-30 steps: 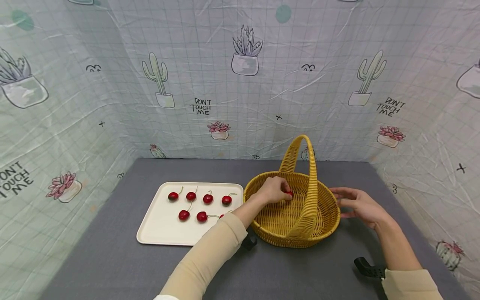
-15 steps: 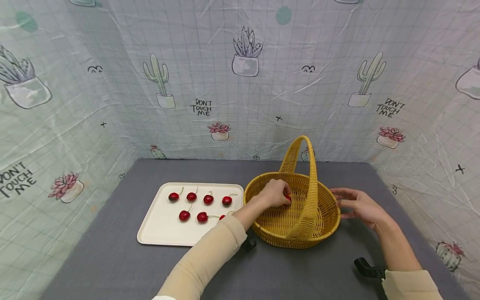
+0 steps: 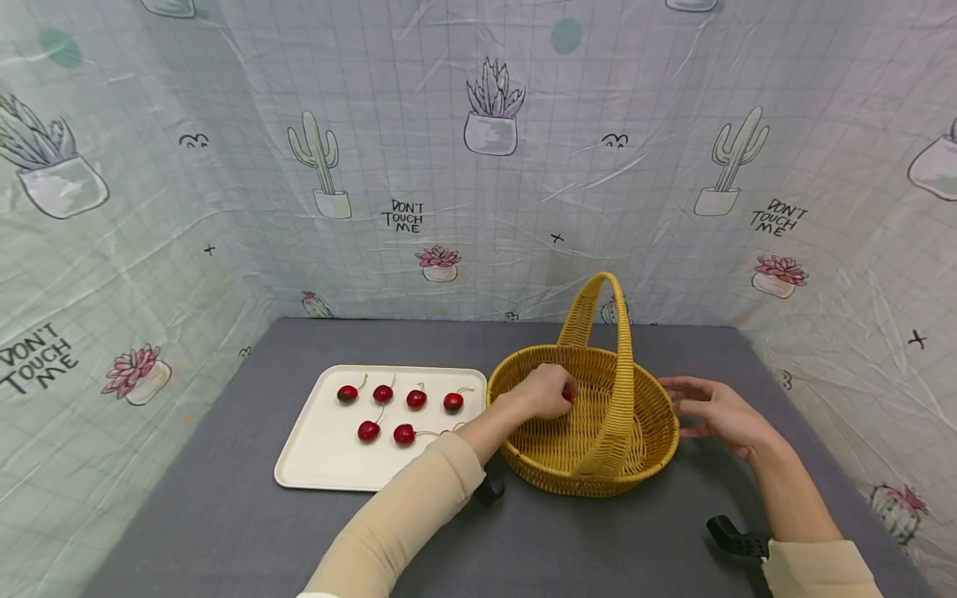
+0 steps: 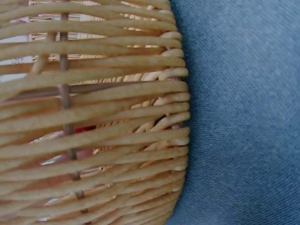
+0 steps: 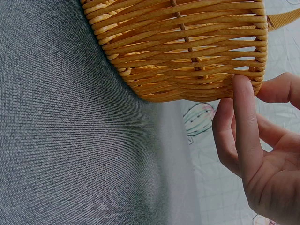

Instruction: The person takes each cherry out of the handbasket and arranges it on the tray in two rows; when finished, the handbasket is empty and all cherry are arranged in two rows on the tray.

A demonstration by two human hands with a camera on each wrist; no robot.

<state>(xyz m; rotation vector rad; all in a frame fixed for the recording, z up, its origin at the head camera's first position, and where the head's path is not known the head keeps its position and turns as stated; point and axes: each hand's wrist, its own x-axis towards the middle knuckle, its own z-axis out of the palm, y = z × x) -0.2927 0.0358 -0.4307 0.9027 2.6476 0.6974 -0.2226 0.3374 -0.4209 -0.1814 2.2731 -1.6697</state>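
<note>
A yellow wicker basket (image 3: 568, 477) with a tall arched handle stands right of centre. Inside its left half, my left hand (image 3: 542, 392) pinches a red cherry (image 3: 568, 399), low near the woven bottom; the fingers cover most of the fruit. Through the basket's weave in the left wrist view, only a sliver of a red cherry (image 4: 86, 129) shows. My right hand (image 3: 721, 415) is at the basket's right side. In the right wrist view its loosely extended fingers (image 5: 243, 117) touch the wall and rim from outside. A white tray (image 3: 321, 457) left of the basket bears several stemmed cherries.
My left forearm (image 3: 419, 507) passes over the tray's right front corner and partly hides a cherry there. The basket's handle (image 3: 622, 374) arches up right of my left hand. A grey cloth (image 3: 224, 531) covers the table, with a patterned curtain (image 3: 553, 166) behind.
My left hand has shifted slightly left and lower inside the basket, along with the cherry. My right hand has stayed at the basket's side. The whole head view has tilted up slightly.
</note>
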